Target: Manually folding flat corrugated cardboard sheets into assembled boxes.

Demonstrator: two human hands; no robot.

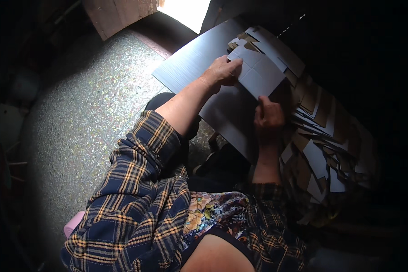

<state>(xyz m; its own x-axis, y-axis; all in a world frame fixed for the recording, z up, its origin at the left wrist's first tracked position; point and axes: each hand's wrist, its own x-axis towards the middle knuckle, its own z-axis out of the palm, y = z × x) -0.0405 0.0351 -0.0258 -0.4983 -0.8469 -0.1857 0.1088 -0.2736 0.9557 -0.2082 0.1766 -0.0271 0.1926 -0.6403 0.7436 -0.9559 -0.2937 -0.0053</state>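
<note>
A flat white cardboard blank [264, 75] with crease lines and cut flaps is held slightly tilted over a grey tabletop [190, 52]. My left hand [224, 71] is closed on its left edge, thumb on top. At the near corner, my right hand [269, 114] pinches the same blank with thumb and curled fingers, partly in shadow. Just beyond it lie more white and brown cardboard blanks [279, 51], overlapping at the table's far side. What sits beneath the held blank is hidden.
To the right, a large heap of loose white and brown cardboard pieces [316, 159] spreads into the dark. Speckled terrazzo floor [95, 109] lies on the left. A brown wooden board [122, 17] and a bright white panel stand at the top. Something pink [74, 223] shows at lower left.
</note>
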